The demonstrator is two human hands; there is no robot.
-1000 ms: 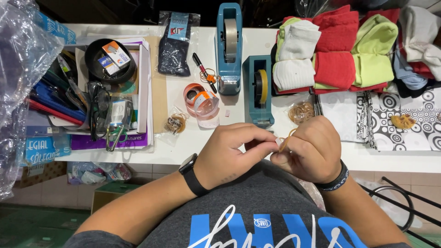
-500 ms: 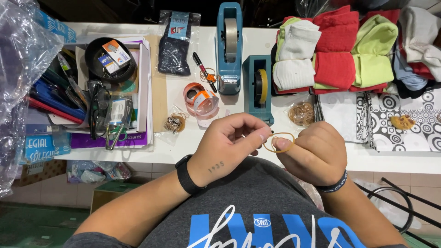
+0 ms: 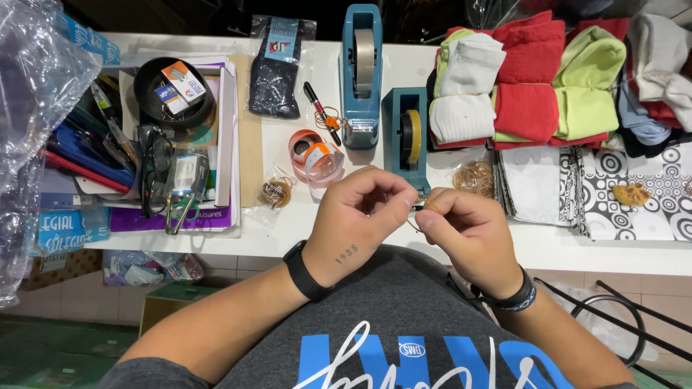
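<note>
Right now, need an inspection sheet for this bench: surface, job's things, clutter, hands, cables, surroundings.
Surface: white table, crowded along the back.
Job's things: thin rubber band pinched between both hands; bagged rubber bands behind.
Clutter: two blue tape dispensers, orange tape rolls, folded cloths, stationery tray, packaged dark socks.
Hands: left hand and right hand meet at the table edge, fingers closed on the band.
Cables: nothing seen.
Surroundings: clear plastic bag at left, tiled floor below.

Two teal tape dispensers (image 3: 362,68) are standing at the far middle; red, lime and white folded cloths (image 3: 530,75) are lying far right, a black-and-white circle-patterned fabric (image 3: 634,198) nearer right.
</note>
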